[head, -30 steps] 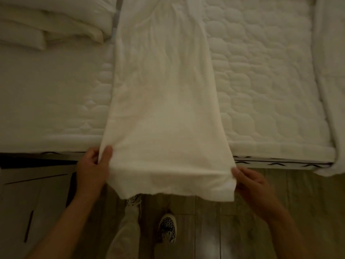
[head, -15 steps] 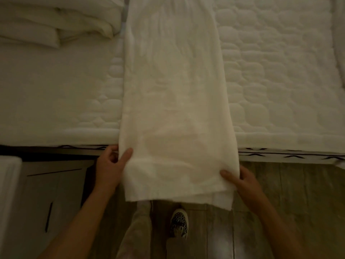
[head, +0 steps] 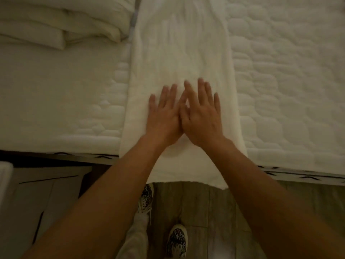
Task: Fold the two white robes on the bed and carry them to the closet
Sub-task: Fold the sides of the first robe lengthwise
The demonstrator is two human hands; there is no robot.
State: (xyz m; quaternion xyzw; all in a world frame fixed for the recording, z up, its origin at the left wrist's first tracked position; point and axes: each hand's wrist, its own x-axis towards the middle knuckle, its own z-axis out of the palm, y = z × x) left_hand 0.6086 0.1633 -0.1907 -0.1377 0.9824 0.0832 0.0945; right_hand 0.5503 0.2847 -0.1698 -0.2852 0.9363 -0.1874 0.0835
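Bedside, dim light: white robe (head: 179, 53) lies as long narrow strip across bed (head: 289, 90), long axis running straight away from bed's near edge. Hem end hangs over that edge toward floor. Left hand (head: 164, 116) and right hand (head: 202, 116) press flat on robe just inside near edge, side by side and touching, fingers straight and spread, gripping nothing. Likely smoothing before crosswise fold. Hem lies behind both wrists, equally near either hand. Second robe cannot be picked out.
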